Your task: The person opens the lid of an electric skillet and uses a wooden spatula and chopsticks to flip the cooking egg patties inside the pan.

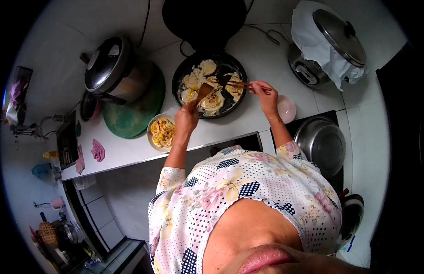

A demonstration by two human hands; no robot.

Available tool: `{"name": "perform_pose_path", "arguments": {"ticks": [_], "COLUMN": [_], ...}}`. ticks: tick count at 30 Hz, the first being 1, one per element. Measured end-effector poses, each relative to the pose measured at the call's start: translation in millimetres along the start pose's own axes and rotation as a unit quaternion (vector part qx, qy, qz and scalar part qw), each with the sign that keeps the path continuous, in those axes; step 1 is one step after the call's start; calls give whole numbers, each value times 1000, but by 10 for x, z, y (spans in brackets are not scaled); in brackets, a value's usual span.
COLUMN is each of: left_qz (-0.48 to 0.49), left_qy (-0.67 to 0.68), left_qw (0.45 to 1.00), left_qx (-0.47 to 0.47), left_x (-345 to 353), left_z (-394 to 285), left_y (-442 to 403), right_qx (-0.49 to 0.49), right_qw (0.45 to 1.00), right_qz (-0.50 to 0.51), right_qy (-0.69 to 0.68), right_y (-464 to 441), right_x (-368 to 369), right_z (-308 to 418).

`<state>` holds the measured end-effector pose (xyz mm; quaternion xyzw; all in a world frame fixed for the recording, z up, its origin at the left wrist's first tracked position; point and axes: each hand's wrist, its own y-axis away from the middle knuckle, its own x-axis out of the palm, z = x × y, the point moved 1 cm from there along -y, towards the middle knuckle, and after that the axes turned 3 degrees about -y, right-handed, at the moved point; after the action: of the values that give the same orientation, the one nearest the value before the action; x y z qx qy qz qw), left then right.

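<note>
Brown spatula (pixel 204 92) gripped in my left hand (pixel 188 119), chopsticks (pixel 239 85) pinched in my right hand (pixel 265 94), I'm working the eggs (pixel 212 102) inside the black pan (pixel 176 73), bowl (pixel 150 137) near left, and easing one loose calls for a low, gentle slide.

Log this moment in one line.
left hand: brown wooden spatula | right hand: thin brown chopsticks | round black pan: fried eggs inside, round black lid raised
</note>
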<state>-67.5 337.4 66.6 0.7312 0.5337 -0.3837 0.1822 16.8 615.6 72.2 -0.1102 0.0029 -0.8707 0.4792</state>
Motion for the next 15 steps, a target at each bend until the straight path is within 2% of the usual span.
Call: {"name": "perform_pose_path", "arguments": {"ticks": [1,3,9,11,15], "left_qz": [3,45,2,15,42], "left_qy": [-6,-20,50,47,42], "left_qw": [1000,998,997,998,996], "left_qx": [11,-31,-51,-49,-64], "left_x": [71,168,182,234,319], "left_z": [22,58,67,97,146], "left_y": [11,18,30,25,12], "right_qx": [6,14,-12,-22,-68], "right_qw": [1000,1000,999,999,991], "right_qz": [6,7,-5,-6,25], "right_qy": [-1,8,35,30,111], "right_y": [-24,-17,-58,-72,-102], "right_x": [31,41,-9,57,195], "right_z": [-128,-246,-109,-34,-127]}}
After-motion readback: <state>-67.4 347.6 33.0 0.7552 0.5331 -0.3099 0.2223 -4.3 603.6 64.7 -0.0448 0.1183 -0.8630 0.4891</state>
